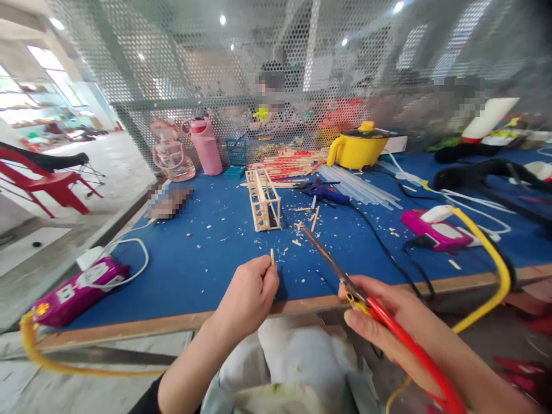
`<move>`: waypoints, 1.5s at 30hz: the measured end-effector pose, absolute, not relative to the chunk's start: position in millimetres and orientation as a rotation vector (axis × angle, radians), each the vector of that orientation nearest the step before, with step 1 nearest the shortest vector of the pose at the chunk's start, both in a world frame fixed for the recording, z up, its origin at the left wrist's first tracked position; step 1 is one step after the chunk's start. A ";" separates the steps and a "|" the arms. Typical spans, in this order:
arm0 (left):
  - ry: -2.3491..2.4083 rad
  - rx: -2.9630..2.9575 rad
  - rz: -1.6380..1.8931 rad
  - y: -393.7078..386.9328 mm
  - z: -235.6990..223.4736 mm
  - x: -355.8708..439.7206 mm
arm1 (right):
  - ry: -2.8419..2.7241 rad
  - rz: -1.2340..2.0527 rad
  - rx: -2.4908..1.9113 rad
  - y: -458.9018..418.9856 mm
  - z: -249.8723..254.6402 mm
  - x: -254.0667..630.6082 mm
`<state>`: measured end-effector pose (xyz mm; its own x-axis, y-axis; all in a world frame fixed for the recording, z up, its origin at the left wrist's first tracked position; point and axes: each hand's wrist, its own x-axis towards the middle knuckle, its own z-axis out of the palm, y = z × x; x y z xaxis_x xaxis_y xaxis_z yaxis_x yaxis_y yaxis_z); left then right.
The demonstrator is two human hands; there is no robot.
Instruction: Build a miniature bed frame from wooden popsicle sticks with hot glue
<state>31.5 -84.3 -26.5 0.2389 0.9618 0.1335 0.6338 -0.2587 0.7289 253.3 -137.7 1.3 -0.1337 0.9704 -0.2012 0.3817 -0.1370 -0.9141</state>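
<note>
My left hand (254, 287) is closed in a fist near the front edge of the table, with the tip of a thin wooden stick (272, 256) poking up from it. In my right hand (392, 328) are long red-handled shears (330, 260), their metal blades pointing forward and left over the table. The blades look nearly together, and nothing shows between them. Beyond my left hand stands a small frame (260, 210) built of thin wooden sticks. Short offcuts of stick (314, 218) lie to the right of the frame.
A blue glue gun (325, 191), clear glue sticks (362, 187), a red-and-wood stick pile (287, 164) and a yellow pot (362, 150) lie farther back. Purple power strips (81, 290) flank the blue table (172, 276). A pink bottle (206, 148) stands by the mesh screen (207, 63).
</note>
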 end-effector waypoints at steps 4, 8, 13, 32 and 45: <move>1.299 1.816 0.848 -80.2 -30.0 28.4 | -2.039 0.965 -1.578 -112.0 25.0 249.3; 1.263 1.716 0.897 -77.5 -28.5 28.1 | -2.292 0.859 -1.602 -90.5 30.8 241.2; 1.249 1.762 0.826 -78.7 -28.2 24.9 | -2.322 1.074 -1.530 -75.2 20.7 230.8; 1.088 1.792 1.540 -82.0 -41.1 42.3 | -1.372 1.177 -1.323 -80.2 7.1 194.3; 1.341 2.225 1.598 -92.5 -51.1 45.7 | -1.190 1.516 -1.114 -77.1 -8.5 182.9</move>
